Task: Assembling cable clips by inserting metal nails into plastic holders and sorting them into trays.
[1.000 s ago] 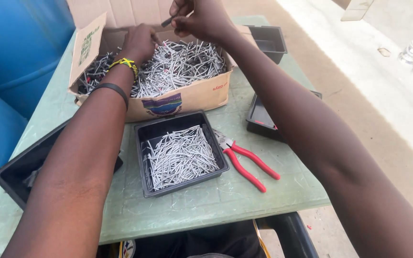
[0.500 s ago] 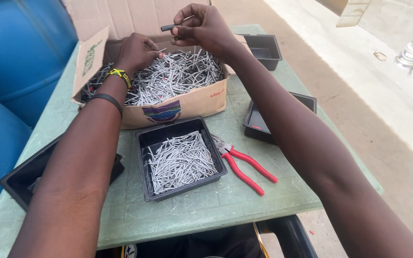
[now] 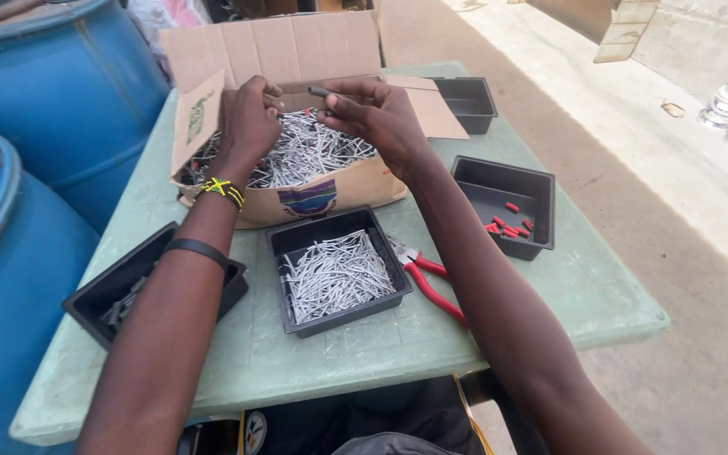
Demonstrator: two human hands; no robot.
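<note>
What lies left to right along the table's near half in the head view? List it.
Black tray with dark pieces → black tray of grey wire pieces → red-handled pliers → black tray with small red pieces.

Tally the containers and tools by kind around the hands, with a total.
Black trays: 4, at
Cardboard box: 1
Blue barrels: 2, at
Red-handled pliers: 1
Total: 8
Left hand and right hand meet over the box on a small dark piece.
</note>
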